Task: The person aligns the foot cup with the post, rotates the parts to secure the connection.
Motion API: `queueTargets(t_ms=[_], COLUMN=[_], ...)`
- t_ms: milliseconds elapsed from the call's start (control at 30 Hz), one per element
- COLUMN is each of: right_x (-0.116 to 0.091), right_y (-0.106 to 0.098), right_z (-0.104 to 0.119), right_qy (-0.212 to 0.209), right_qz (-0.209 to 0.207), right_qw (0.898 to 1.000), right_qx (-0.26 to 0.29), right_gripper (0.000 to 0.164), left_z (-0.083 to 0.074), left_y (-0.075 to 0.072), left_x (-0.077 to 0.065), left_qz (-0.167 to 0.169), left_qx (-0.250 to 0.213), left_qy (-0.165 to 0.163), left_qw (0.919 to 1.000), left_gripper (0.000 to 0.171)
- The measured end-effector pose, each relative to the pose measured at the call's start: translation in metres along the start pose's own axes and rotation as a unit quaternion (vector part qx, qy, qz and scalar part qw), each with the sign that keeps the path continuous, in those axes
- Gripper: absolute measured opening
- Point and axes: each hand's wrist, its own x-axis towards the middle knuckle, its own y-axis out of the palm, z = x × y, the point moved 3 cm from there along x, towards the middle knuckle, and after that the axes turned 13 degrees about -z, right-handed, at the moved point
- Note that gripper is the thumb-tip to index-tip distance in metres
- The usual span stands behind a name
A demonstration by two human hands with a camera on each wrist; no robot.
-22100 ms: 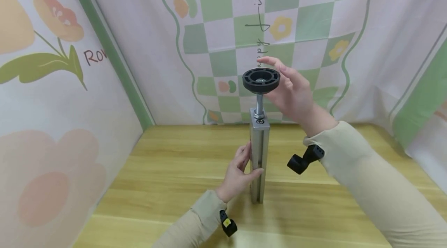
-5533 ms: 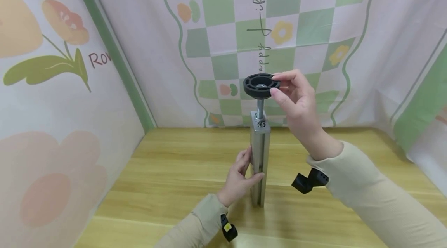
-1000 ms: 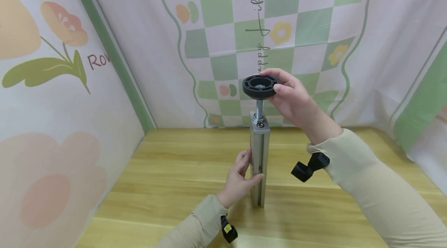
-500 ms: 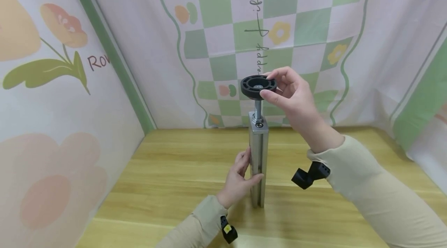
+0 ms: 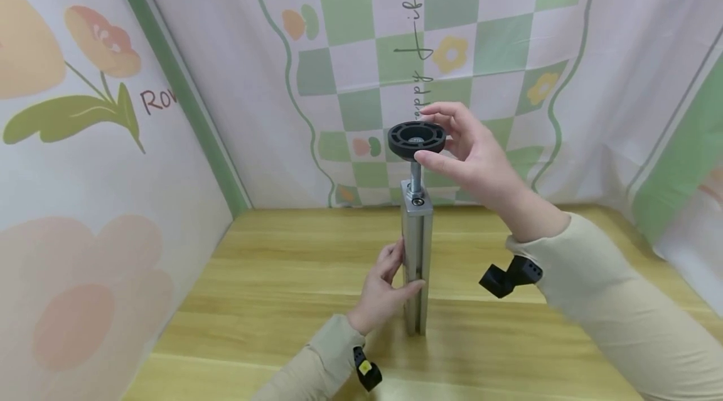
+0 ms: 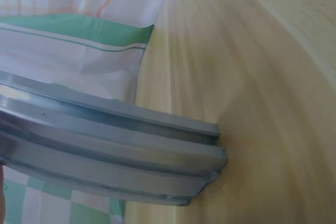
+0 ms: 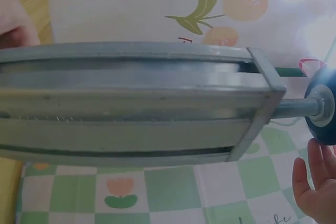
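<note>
In the head view an aluminium profile stands upright on the wooden table, with a metal end plate on top. A threaded rod rises from the plate and carries a round black levelling foot, flat side up. My left hand grips the lower half of the profile, thumb across its near face. Spread around the right side of the foot is my right hand, its thumb tip at the near rim and index finger raised behind it. The right wrist view shows fingertips right at the foot's edge.
The wooden table runs back to a checked fabric backdrop. A flowered fabric wall borders the left side. Black camera mounts sit on both sleeves.
My right hand turned about the foot's rim, its thumb moving left along the near edge; now its fingers have spread off the rim. My left hand keeps its grip on the profile.
</note>
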Motion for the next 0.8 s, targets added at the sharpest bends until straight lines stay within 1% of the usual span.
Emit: queueTargets(t_ms=[133,200,333,433,500,600,667,800], right_x=[0.003,0.004,0.006,0.006,0.005,0.003,0.001,-0.004], right_y=[-0.006,-0.01,-0.018,-0.027,-0.034,-0.046,-0.055,-0.071], right_z=[0.004,0.007,0.011,0.012,0.012,0.009,0.005,-0.007], right_qy=[-0.021,-0.022,-0.001,0.024,0.031,0.033,0.036,0.04], right_qz=[0.007,0.014,0.026,0.027,0.026,0.032,0.041,0.07], right_qw=[0.997,0.994,0.986,0.979,0.975,0.972,0.968,0.959], right_qx=[-0.078,-0.105,-0.164,-0.199,-0.218,-0.232,-0.245,-0.273], right_gripper=[0.05,0.051,0.053,0.054,0.054,0.057,0.06,0.066], left_z=[-0.003,-0.005,-0.01,-0.015,-0.017,-0.021,-0.022,-0.025], left_y=[-0.002,-0.004,-0.01,-0.017,-0.021,-0.028,-0.033,-0.046], left_x=[0.004,0.006,0.01,0.013,0.014,0.016,0.017,0.019], left_qz=[-0.002,0.0,0.004,0.009,0.016,0.031,0.04,0.05], left_qx=[0.003,0.007,0.026,0.051,0.071,0.108,0.136,0.195], left_qy=[0.009,0.016,0.031,0.043,0.053,0.065,0.073,0.072], left_qw=[1.0,0.9998,0.9992,0.9977,0.9959,0.9916,0.9872,0.9769], left_gripper=[0.075,0.073,0.071,0.07,0.07,0.068,0.066,0.061])
